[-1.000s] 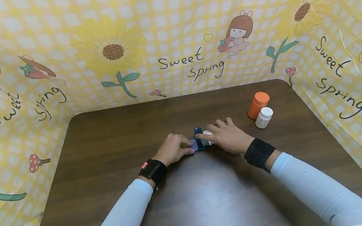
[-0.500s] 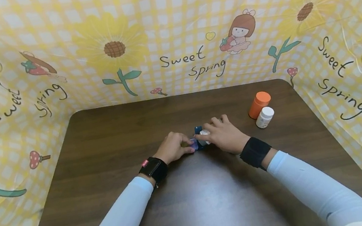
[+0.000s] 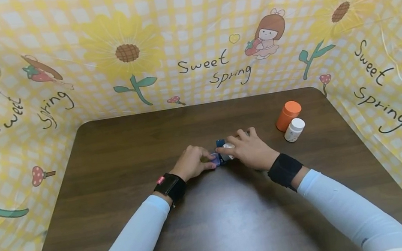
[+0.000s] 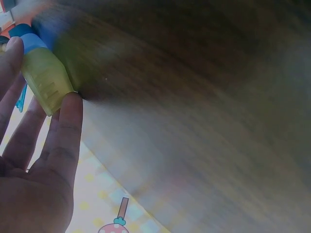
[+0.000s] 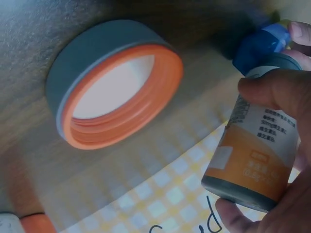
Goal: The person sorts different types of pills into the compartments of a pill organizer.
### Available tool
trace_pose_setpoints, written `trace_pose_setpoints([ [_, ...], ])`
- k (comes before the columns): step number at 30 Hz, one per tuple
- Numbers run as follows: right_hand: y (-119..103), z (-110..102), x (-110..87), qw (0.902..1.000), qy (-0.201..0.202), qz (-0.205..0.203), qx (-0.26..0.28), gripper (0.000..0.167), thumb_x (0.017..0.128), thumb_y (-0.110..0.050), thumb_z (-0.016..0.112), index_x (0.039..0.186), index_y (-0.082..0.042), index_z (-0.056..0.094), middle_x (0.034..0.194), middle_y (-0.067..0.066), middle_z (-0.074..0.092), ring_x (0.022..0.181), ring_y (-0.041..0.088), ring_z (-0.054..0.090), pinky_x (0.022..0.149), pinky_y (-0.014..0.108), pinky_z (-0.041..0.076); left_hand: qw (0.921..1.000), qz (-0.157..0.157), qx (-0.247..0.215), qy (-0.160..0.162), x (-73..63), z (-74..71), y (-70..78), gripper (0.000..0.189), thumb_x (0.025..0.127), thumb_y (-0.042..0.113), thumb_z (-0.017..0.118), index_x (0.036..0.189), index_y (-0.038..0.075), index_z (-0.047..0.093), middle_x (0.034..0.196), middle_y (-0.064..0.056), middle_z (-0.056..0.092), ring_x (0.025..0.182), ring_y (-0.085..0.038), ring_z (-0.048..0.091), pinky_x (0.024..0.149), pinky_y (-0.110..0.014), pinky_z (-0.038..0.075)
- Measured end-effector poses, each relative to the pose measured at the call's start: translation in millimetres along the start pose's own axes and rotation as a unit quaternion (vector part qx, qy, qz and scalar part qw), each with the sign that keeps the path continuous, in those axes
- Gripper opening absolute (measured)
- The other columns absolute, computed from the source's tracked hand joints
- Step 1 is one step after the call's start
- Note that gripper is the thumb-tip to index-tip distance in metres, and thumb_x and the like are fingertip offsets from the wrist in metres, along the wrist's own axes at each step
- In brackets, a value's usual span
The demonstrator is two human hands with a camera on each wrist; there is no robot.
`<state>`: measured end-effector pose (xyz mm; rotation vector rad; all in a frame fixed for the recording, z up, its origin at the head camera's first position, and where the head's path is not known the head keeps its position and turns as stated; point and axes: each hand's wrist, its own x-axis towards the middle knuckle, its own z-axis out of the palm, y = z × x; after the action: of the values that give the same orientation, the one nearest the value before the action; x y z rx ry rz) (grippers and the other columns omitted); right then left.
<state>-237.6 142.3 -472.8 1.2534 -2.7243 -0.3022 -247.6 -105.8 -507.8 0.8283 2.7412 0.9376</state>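
My left hand [image 3: 191,164] pinches the near-left end of a small plastic pill box [image 3: 215,160], thumb on one side and fingers on the other. Its sections look yellow and blue in the left wrist view, and a dark blue lid [image 3: 220,143] stands open at its far side. My right hand [image 3: 251,150] grips a small bottle [image 5: 255,150] with a white and orange label. Tipped over, the bottle has its neck right at the blue section [image 5: 257,48]. Near the right wrist lies a dark teal screw cap [image 5: 116,90], its orange inside showing; the right arm hides it from the head view.
At the right back of the brown table [image 3: 140,139] stand an orange bottle [image 3: 287,117] and a shorter white bottle [image 3: 294,131], side by side. Yellow checked cloth [image 3: 186,28] hangs along the table's back and sides.
The right hand has shifted slightly left with the bottle, bringing it closer over the pill box. The left hand keeps its grip in about the same place.
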Motion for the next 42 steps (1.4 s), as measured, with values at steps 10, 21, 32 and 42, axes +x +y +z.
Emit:
trace_pose_setpoints([
  [10, -1, 1, -1.0, 0.9999, 0.009, -0.002, -0.005, 0.062, 0.096, -0.028, 0.075, 0.151, -0.040, 0.049, 0.144, 0.009, 0.055, 0.120, 0.037, 0.049, 0.091, 0.064, 0.041, 1.0000, 0.001, 0.000, 0.003, -1.1, -0.8, 1.3, 0.019, 0.086, 0.023, 0.085, 0.102, 0.015, 0.082, 0.109, -0.002, 0.076, 0.109, -0.022, 0.069, 0.097, -0.040, 0.054],
  [21, -3, 0, -4.8, 0.9993, 0.035, 0.011, 0.008, 0.056, 0.096, -0.028, 0.074, 0.147, -0.038, 0.054, 0.139, 0.009, 0.058, 0.119, 0.038, 0.051, 0.088, 0.064, 0.042, 0.9999, 0.011, -0.004, 0.002, -0.1, -3.1, 4.0, 0.019, 0.086, 0.021, 0.085, 0.104, 0.014, 0.082, 0.110, -0.004, 0.076, 0.108, -0.022, 0.070, 0.096, -0.040, 0.054],
  [32, 3, 4, -16.6, 0.9870, 0.027, 0.081, 0.136, 0.071, 0.092, -0.019, 0.079, 0.153, -0.025, 0.043, 0.140, 0.010, 0.057, 0.123, 0.037, 0.056, 0.095, 0.066, 0.038, 0.9999, 0.012, 0.000, 0.007, 0.4, -2.6, 4.3, 0.019, 0.085, 0.021, 0.086, 0.102, 0.014, 0.082, 0.111, -0.004, 0.076, 0.110, -0.022, 0.070, 0.098, -0.040, 0.053],
  [42, 16, -5, -35.8, 0.9103, 0.169, 0.148, 0.348, 0.070, 0.085, -0.014, 0.085, 0.142, -0.013, 0.045, 0.130, 0.012, 0.060, 0.115, 0.035, 0.051, 0.092, 0.054, 0.042, 1.0000, 0.003, -0.008, 0.004, -1.8, -0.7, 2.5, 0.021, 0.085, 0.024, 0.085, 0.104, 0.016, 0.082, 0.113, -0.003, 0.076, 0.113, -0.023, 0.069, 0.101, -0.040, 0.052],
])
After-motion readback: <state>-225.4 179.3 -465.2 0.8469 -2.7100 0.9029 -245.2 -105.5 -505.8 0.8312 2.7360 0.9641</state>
